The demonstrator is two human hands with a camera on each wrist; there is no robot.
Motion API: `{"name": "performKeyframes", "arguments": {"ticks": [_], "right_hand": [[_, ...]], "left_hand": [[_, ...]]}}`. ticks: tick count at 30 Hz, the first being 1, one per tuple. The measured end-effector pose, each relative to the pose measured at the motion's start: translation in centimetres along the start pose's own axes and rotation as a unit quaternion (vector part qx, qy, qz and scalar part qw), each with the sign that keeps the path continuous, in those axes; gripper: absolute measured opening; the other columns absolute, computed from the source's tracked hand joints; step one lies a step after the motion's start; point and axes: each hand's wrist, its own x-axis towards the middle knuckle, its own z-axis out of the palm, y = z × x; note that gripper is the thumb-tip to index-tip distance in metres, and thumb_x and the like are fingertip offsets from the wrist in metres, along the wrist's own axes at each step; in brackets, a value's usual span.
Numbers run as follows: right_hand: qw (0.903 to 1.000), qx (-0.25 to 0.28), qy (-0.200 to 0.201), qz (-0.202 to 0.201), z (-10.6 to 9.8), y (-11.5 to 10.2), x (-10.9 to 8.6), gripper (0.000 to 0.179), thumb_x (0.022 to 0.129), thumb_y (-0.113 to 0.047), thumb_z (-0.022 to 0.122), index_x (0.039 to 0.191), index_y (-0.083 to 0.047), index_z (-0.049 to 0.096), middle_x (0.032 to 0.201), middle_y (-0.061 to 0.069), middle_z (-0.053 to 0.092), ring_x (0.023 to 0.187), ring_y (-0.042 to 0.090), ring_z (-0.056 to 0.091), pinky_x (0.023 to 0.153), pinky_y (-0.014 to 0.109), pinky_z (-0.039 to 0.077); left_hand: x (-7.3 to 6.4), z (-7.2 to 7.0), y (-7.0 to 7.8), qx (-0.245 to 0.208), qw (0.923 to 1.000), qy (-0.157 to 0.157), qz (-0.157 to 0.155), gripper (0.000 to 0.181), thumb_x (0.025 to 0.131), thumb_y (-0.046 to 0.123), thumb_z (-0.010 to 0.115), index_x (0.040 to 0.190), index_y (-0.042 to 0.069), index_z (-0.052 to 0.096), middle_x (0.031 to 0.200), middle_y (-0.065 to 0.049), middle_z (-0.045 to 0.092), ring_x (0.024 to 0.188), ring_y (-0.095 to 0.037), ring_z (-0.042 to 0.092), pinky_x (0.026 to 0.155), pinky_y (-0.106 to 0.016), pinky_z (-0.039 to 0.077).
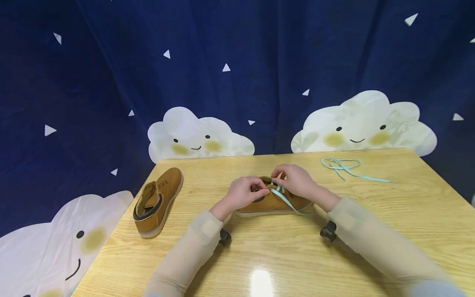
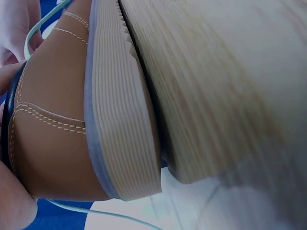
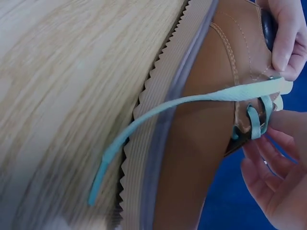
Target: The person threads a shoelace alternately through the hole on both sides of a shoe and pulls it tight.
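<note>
A brown leather shoe (image 1: 267,205) stands on the table, its side towards me. Pale turquoise shoelace (image 1: 283,199) runs through its eyelets, and one end trails down over the side, as the right wrist view also shows. With thumb and fingers, my left hand (image 1: 243,192) grips the shoe's upper edge by the opening. At the lacing, my right hand (image 1: 297,181) pinches the shoelace (image 3: 254,122) beside the eyelet flap, the other fingers curled behind. The left wrist view shows the shoe's stitched heel side (image 2: 53,143) and ribbed sole (image 2: 124,115); the fingertips inside the shoe are hidden.
A second brown shoe (image 1: 159,202), with no lace in its eyelets, stands at the table's left side. A loose turquoise shoelace (image 1: 349,168) lies at the back right. Behind the wooden table (image 1: 289,255) hangs a dark blue curtain (image 1: 259,49) with clouds.
</note>
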Motion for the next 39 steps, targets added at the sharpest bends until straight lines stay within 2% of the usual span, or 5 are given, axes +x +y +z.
{"name": "performKeyframes", "arguments": {"ticks": [7,13,18,31,39], "right_hand": [[0.9999,-0.001,0.007,0.014,0.2,0.2,0.2,0.006,0.091,-0.016,0.069,0.093,-0.012,0.072,0.087,0.000,0.068,0.075,0.017,0.062,0.063,0.035,0.048],[0.9997,0.006,0.017,0.014,0.4,0.1,0.3,0.005,0.090,-0.016,0.070,0.090,-0.012,0.072,0.083,-0.001,0.068,0.074,0.017,0.063,0.063,0.036,0.048],[0.9996,0.009,0.016,0.023,0.6,0.1,0.2,0.005,0.090,-0.017,0.070,0.089,-0.013,0.072,0.080,-0.003,0.067,0.073,0.015,0.062,0.064,0.036,0.047],[0.9994,0.016,0.020,0.022,0.6,0.2,0.1,0.005,0.091,-0.016,0.069,0.088,-0.013,0.071,0.081,-0.003,0.067,0.073,0.015,0.061,0.064,0.035,0.047],[0.9995,0.019,0.021,0.016,0.6,0.3,0.0,0.004,0.091,-0.015,0.069,0.087,-0.013,0.071,0.083,-0.002,0.067,0.073,0.016,0.061,0.064,0.035,0.047]], "left_hand": [[0.2,-0.2,-0.1,-0.050,0.9987,-0.004,-0.005,0.013,0.093,0.029,0.068,0.087,0.019,0.073,0.076,0.012,0.062,0.063,-0.005,0.054,0.060,-0.024,0.045],[-0.3,-1.2,-1.0,-0.166,0.9821,0.088,0.013,0.012,0.095,0.015,0.065,0.094,0.005,0.073,0.087,0.000,0.068,0.076,-0.011,0.061,0.070,-0.026,0.051],[-1.5,-3.0,-1.1,-0.160,0.9776,0.137,-0.007,0.010,0.094,0.009,0.065,0.095,0.002,0.072,0.088,-0.004,0.067,0.079,-0.015,0.060,0.074,-0.034,0.051],[-2.5,-3.6,-4.6,-0.148,0.9826,0.020,-0.111,0.022,0.098,0.022,0.060,0.110,0.006,0.068,0.102,-0.002,0.068,0.092,-0.017,0.061,0.079,-0.034,0.049],[-3.0,-3.8,-5.1,-0.212,0.9699,0.028,-0.117,0.017,0.097,0.016,0.062,0.100,0.001,0.069,0.072,-0.001,0.057,0.063,-0.026,0.052,0.056,-0.024,0.043]]}}
